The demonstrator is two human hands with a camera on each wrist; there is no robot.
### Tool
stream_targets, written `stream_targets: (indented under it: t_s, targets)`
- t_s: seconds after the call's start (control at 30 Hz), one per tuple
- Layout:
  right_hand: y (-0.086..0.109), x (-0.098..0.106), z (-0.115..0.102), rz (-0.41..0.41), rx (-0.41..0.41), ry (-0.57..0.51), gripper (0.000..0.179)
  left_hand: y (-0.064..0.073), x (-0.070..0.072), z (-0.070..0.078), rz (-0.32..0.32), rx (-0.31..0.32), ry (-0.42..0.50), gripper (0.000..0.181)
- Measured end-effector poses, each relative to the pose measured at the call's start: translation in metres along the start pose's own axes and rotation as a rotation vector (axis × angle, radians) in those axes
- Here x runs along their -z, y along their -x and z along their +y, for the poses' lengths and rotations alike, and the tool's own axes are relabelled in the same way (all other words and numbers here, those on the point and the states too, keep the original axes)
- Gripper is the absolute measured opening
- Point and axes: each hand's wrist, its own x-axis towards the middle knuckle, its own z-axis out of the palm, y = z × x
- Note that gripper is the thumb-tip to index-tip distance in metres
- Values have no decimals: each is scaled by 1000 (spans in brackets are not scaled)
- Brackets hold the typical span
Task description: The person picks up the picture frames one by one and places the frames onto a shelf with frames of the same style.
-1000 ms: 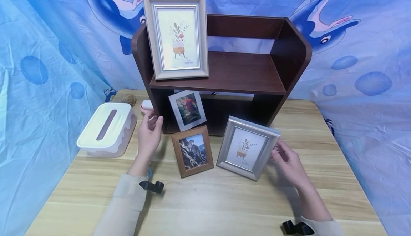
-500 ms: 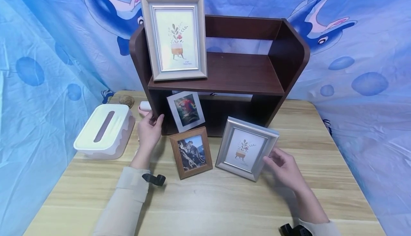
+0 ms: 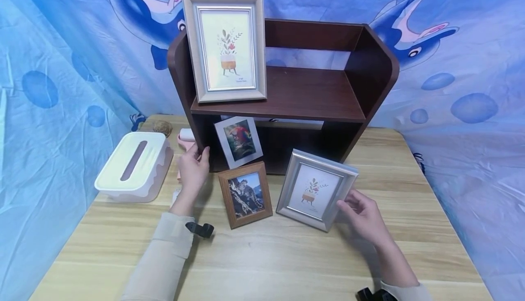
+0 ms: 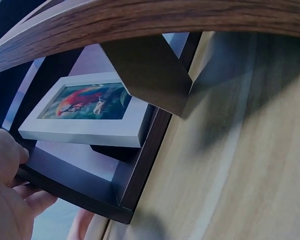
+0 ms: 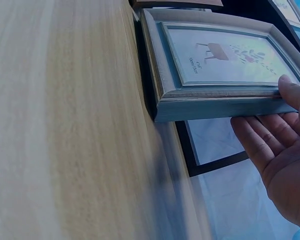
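My left hand [image 3: 193,169] grips the front edge of the left side panel of a dark brown two-tier shelf [image 3: 311,91]. In the left wrist view its thumb lies over the panel and its fingers are beneath. My right hand [image 3: 365,216] holds the right edge of a silver photo frame [image 3: 313,189], thumb on the front, fingers behind. That frame leans back on the table before the shelf. Left of it stands a wooden photo frame [image 3: 246,196] with a leopard picture. A white photo frame [image 3: 239,141] with a parrot is on the lower tier.
A larger beige photo frame [image 3: 229,50] stands at the left of the upper tier. Left of the shelf are a white tissue box [image 3: 135,164], a twine ball [image 3: 162,128] and a pink-and-white object [image 3: 186,137], partly hidden. Blue dolphin-print cloth [image 3: 443,178] hangs around the table.
My right thumb has come round from the frame's right edge onto its front. The left hand stays at the shelf's side panel, shifting only slightly. The photo frames stay put.
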Motion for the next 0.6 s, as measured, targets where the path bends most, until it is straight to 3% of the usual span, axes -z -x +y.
stream_targets:
  t_s: [0.6]
  targets:
    - [-1, -2, 2, 7, 93, -96, 27, 5, 3, -1, 18, -36, -27, 20]
